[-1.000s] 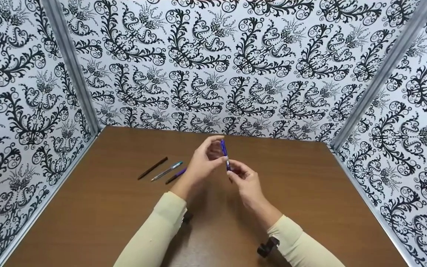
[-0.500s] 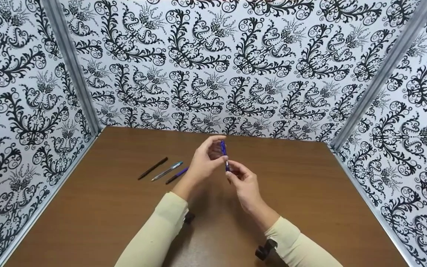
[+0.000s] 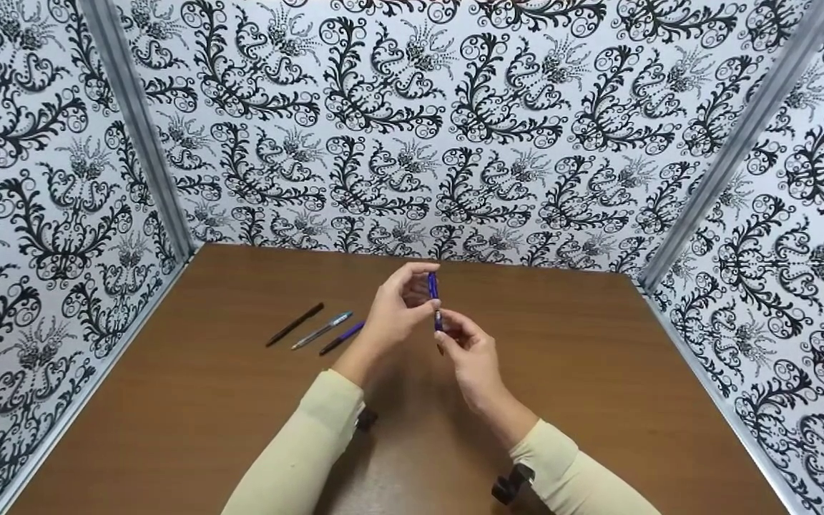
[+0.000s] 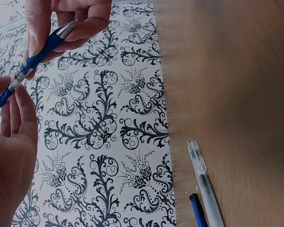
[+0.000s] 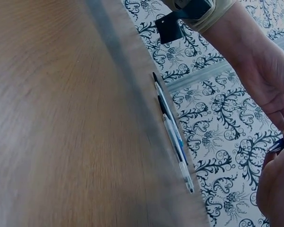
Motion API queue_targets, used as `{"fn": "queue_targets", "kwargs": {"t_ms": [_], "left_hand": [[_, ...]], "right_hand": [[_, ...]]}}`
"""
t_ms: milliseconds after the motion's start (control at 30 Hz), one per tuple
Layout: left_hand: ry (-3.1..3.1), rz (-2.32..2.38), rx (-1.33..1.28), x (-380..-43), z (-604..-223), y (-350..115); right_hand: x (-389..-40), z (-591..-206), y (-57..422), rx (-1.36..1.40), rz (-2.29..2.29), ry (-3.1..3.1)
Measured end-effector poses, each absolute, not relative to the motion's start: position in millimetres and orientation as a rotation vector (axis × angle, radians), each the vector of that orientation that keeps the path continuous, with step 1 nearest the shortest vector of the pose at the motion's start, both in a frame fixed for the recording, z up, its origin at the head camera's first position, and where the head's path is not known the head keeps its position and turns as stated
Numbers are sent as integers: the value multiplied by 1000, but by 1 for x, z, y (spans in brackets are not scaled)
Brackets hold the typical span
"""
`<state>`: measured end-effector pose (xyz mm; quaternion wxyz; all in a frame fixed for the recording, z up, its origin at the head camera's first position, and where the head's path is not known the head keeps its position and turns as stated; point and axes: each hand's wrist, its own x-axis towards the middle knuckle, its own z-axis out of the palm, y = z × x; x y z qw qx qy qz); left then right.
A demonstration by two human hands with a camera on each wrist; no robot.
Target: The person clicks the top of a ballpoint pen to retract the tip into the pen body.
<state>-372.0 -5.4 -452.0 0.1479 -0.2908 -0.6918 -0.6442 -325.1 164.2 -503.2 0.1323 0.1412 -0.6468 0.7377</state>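
Note:
Raised over the table, a blue pen stands nearly upright between both hands in the head view. My left hand pinches its upper part, index finger bent over the top end and thumb against the barrel. Lower down, my right hand pinches the pen between thumb and fingers. The left wrist view shows the metal tip poking past the right fingers, with a clear, printed section of barrel visible between the two hands. In the right wrist view the right hand mostly covers the pen.
Left of the hands on the brown table lie a black pen, a clear pen with a light-blue end and a blue-and-black pen. A clear pen also shows in the left wrist view. Patterned walls enclose the table.
Both forearms have shifted very slightly, the right one a little to the left. The blue pen stays between the hands in nearly the same place; the pens on the table have not moved.

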Motion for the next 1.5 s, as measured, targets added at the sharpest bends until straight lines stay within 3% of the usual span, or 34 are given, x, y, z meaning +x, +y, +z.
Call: {"fn": "queue_targets", "kwargs": {"t_ms": [1500], "left_hand": [[-2067,-1818,-873,-376,-454,-11]], "right_hand": [[-329,-501,177,449,2050,-1965]]}}
